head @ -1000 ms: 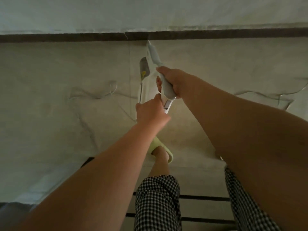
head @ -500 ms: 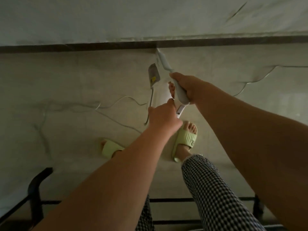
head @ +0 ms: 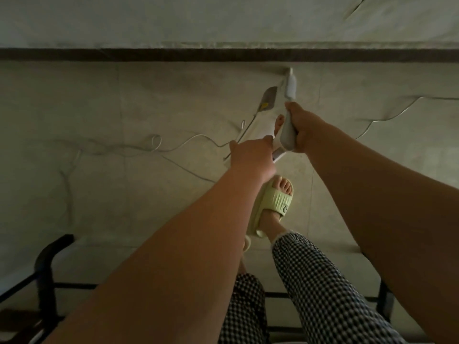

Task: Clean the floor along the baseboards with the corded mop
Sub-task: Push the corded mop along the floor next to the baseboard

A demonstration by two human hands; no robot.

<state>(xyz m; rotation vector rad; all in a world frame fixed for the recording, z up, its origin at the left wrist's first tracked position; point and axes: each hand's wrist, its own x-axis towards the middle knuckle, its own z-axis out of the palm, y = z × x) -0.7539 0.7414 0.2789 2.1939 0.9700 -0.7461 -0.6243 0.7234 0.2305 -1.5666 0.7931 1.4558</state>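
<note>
The corded mop (head: 263,112) is a white upright body with a grey top panel, seen from above and tilted toward the dark baseboard (head: 223,55). My right hand (head: 301,127) grips its grey handle (head: 288,135), which points up toward the wall. My left hand (head: 250,155) holds the mop body just below the handle. The mop's head is hidden under the body and my hands. Its white cord (head: 188,142) loops across the floor to the left.
Another cord (head: 387,115) runs over the tiled floor at the right. My foot in a green slipper (head: 273,207) stands behind the mop. A black metal frame (head: 47,269) crosses the bottom of the view.
The mop and both hands have shifted right along the baseboard. My feet have stepped that way, and the cord loop trails farther left.
</note>
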